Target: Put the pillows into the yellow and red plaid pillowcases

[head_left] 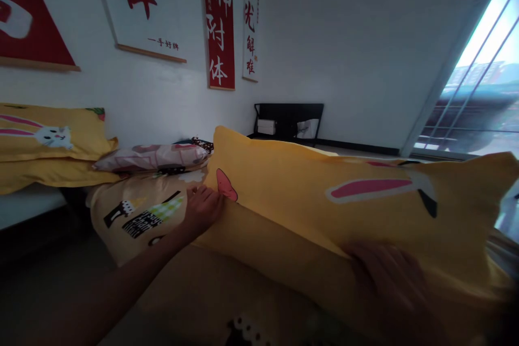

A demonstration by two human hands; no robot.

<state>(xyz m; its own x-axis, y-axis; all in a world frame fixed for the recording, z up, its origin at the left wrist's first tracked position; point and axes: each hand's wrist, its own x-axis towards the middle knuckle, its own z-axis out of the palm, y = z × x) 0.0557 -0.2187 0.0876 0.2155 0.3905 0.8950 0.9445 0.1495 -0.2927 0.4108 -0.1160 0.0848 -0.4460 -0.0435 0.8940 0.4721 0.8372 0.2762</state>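
A yellow pillow (284,178) with a printed rabbit ear and a pink bow lies across the bed in front of me. At its left end my left hand (205,205) is closed on the fabric beside the bow print, fingers curled against the edge. My right hand (389,270) rests against the near side of the pillow, further right. Motion and shadow smear its fingers, so their grip is unclear. Under the pillow is a beige bed cover (162,216) with printed ice-cream cones and lettering.
A pale pink patterned pillow (156,158) lies beyond my left hand. Yellow rabbit-print bedding (52,135) sits on another bed at the left. A black rack (290,119) with white boxes stands by the far wall. Scrolls (221,27) hang above; a barred window (470,97) is at right.
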